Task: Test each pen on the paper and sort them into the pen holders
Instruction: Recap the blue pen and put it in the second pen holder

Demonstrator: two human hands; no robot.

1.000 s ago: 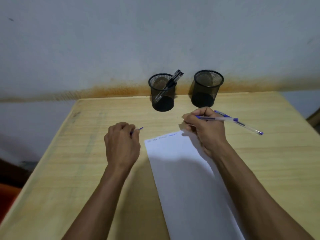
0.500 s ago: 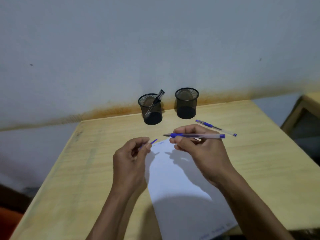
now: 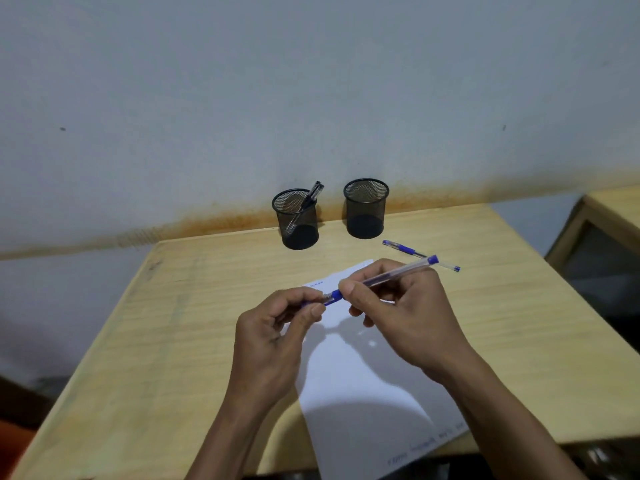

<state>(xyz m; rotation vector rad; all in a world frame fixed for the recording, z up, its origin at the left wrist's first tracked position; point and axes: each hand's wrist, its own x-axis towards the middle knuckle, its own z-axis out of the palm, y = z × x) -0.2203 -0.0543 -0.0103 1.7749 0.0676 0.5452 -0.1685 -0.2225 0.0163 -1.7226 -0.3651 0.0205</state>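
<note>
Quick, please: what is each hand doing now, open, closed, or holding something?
Left hand: closed on the blue cap at the pen's tip.
Right hand: closed, holding the blue pen.

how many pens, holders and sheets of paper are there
Pens: 3, one in the hands, one on the table, one black in the left holder
Holders: 2
Paper: 1
Total: 6

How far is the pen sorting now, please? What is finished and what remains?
Done: black pens stand in the left holder; the right holder looks empty. In hand: the right hand holds a blue pen above the paper, and the left hand pinches its cap at the tip. Left: sorting this pen, then the blue pen on the table.
</note>
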